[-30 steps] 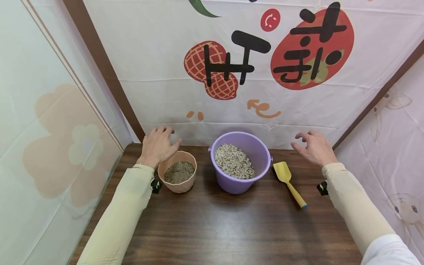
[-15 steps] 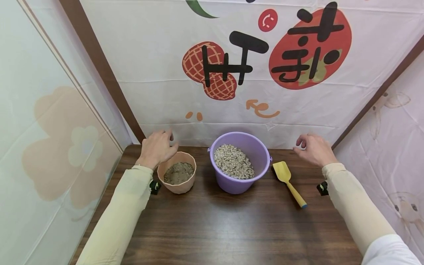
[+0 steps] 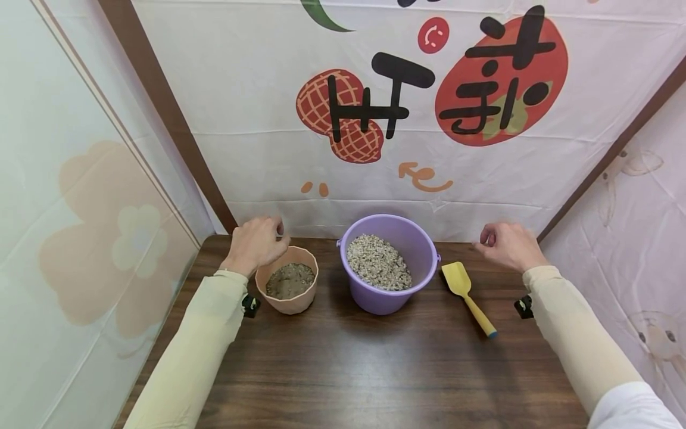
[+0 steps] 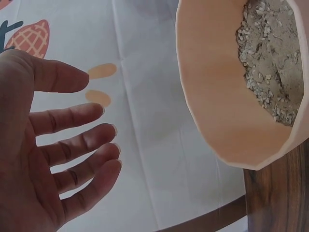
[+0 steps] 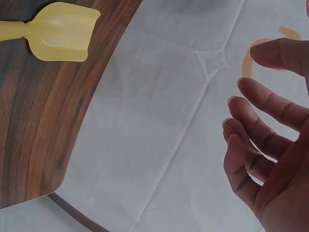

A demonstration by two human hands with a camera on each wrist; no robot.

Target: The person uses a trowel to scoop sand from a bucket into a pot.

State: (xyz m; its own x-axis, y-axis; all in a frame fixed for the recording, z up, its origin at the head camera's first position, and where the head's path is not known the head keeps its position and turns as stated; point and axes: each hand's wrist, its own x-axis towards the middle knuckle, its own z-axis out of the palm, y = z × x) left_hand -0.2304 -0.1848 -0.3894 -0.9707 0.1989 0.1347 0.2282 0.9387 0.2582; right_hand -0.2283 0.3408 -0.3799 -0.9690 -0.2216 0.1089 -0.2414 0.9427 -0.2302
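My left hand (image 3: 256, 245) hovers above the far left side of a peach flower pot (image 3: 288, 302), holding nothing. In the left wrist view its fingers (image 4: 82, 141) are loosely bent, apart from the pot, which has grey-brown soil (image 4: 275, 58) with pale grit in it. On the right, my right hand (image 3: 510, 245) hangs in the air beyond a yellow toy shovel (image 3: 467, 298), with loosely curled fingers (image 5: 263, 113) and nothing between them. Between the two hands stands a purple bucket (image 3: 379, 301), part filled with pale grainy material (image 3: 377, 261).
The things stand on a dark wooden table (image 3: 343, 375), near its back edge. A white printed cloth (image 3: 257, 161) hangs behind it. Pale printed sheets close in the left side (image 3: 102, 250) and the right side (image 3: 638, 238).
The fingers of both hands have bent further inward, and both hands have sunk slightly. Pot, bucket and shovel stay in place on the table.
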